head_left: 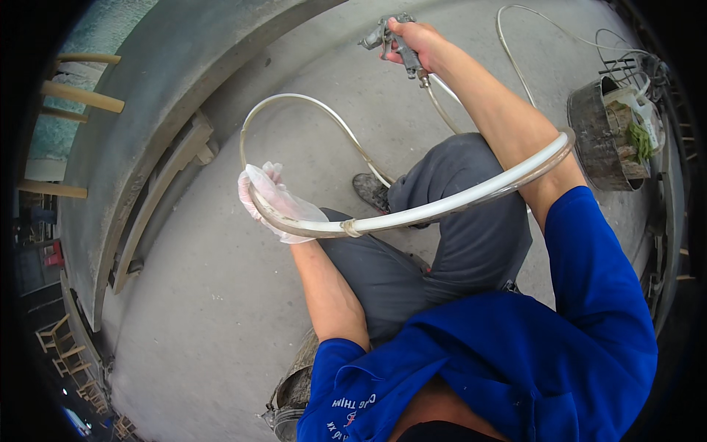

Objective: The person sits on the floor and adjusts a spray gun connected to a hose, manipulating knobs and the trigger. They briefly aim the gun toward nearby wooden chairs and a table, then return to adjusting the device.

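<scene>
Metal spray gun (410, 62), bucket (589, 140) well apart

Grimy bucket (591, 151), wooden bars (82, 96), curved grey panel (140, 132)

Gripping a grey metal spray gun (390, 35) far off in the bare right hand (418, 44), pointing it left. Holding a long white flexible hose (442, 208) nearer and to the left, in the translucent-gloved left hand (289, 203). Running the hose rightward above dark grey trousers (464, 173) to the right arm (508, 107). Showing a stained cylindrical grey bucket (588, 136) at far right.
</scene>
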### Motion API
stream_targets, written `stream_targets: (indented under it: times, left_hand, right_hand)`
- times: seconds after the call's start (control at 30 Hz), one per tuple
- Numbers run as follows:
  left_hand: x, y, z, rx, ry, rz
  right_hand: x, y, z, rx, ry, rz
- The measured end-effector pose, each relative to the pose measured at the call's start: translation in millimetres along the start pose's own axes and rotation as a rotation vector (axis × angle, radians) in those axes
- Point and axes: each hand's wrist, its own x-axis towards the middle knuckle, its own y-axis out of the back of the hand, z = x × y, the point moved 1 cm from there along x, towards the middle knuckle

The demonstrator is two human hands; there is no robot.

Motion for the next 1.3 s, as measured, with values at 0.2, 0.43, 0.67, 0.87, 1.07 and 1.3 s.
stream_targets:
  times: [0.2, 0.43, 0.67, 0.87, 1.07, 1.3]
  left_hand:
    - [0.1, 1.4, -5.8, -0.018, -0.040, -0.022]
    - [3.2, 7.0, -15.0, -0.060, -0.072, -0.046]
    - [4.0, 8.2, -17.4, -0.045, -0.081, -0.025]
    - [2.8, 8.1, -9.5, -0.028, -0.018, -0.034]
    - [-0.7, 3.2, -3.3, -0.010, 0.001, -0.019]
    - [-5.1, -1.4, 2.3, -0.031, -0.006, 0.000]
  right_hand:
    - [12.9, 6.3, 6.0, 0.025, -0.017, 0.001]
    - [24.9, 11.6, 12.2, 0.017, -0.037, 0.018]
    - [19.9, 9.0, 11.3, -0.006, -0.006, 0.031]
    - [14.3, 6.8, 9.0, -0.032, 0.023, 0.006]
    - [0.5, -1.1, 6.5, -0.108, 0.076, 0.011]
    - [2.8, -4.6, 6.3, -0.229, 0.032, 0.045]
